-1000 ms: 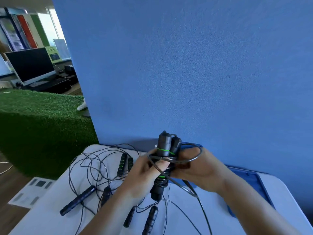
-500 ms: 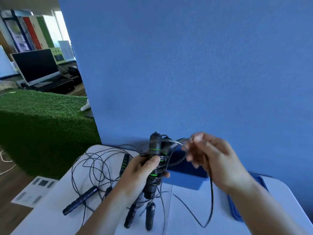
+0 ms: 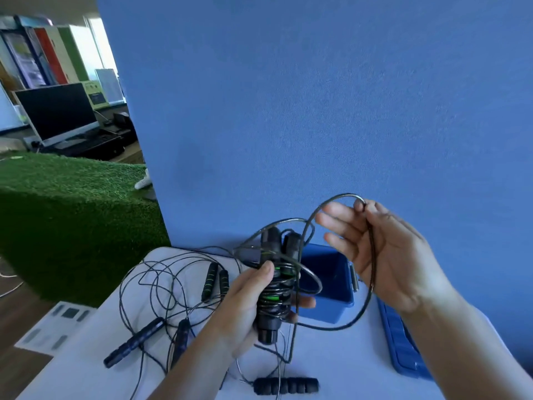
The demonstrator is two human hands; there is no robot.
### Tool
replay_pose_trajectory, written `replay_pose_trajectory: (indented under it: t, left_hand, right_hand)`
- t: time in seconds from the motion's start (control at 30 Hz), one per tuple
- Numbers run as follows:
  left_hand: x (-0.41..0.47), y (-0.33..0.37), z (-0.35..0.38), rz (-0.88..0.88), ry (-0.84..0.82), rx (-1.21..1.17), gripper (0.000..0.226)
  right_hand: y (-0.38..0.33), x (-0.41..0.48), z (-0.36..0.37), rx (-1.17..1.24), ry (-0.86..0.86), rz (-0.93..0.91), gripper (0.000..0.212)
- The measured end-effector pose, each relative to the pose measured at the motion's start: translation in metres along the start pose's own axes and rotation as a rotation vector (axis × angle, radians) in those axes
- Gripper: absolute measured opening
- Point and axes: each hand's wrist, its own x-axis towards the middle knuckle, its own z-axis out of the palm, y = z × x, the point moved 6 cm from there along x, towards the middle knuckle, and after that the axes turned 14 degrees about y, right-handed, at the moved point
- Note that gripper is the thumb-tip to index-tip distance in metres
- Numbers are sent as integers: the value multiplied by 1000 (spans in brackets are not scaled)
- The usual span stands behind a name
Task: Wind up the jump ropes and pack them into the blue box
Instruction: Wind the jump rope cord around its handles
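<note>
Left hand [image 3: 248,307]: grip closed round the paired handles [image 3: 272,287], held upright so turns stack along them. Right hand [image 3: 383,255]: grip largely open, fingers extended. The cord [image 3: 372,255] appears pinched at the thumb and raised to tension the next wrap. Blue box [image 3: 331,287] stands open on the counter [image 3: 346,359] just behind. Other ropes [image 3: 161,284] lie loose at left.

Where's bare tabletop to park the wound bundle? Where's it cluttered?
Bare: white table between blue plastic box, blue lid and the lone black foam handle; also the near-left corner. Crowded: left half, under loose black ropes.
</note>
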Motion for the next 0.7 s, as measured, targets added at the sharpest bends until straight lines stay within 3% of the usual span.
replay_pose_trajectory:
  t: [0.13, 0.23, 0.33, 0.4, 0.53, 0.6, 0.7]
  left_hand:
    - [3, 3, -4, 35, 66, 58, 71]
    - [5, 15, -11, 96, 123, 103, 61]
    - [6, 25, -16, 132, 120, 190, 51]
    - [6, 28, -19, 137, 129, 249, 48]
    - [7, 30, -18, 158, 122, 409, 46]
    - [7, 29, -16, 178, 121, 459, 41]
    - [5, 26, -6, 212, 77, 504, 25]
  right_hand:
    - [-5, 12, -23, -24, 123, -58, 28]
    - [-5, 14, -54, -302, 194, -104, 28]
    - [1, 8, -75, -647, 41, -48, 20]
    - [10, 2, -78, -784, -124, 92, 35]
    - [19, -2, -67, -777, -257, 228, 58]
    - [20, -1, -52, -835, -280, 207, 55]
    - [31, -2, -27, -1091, -328, 117, 29]
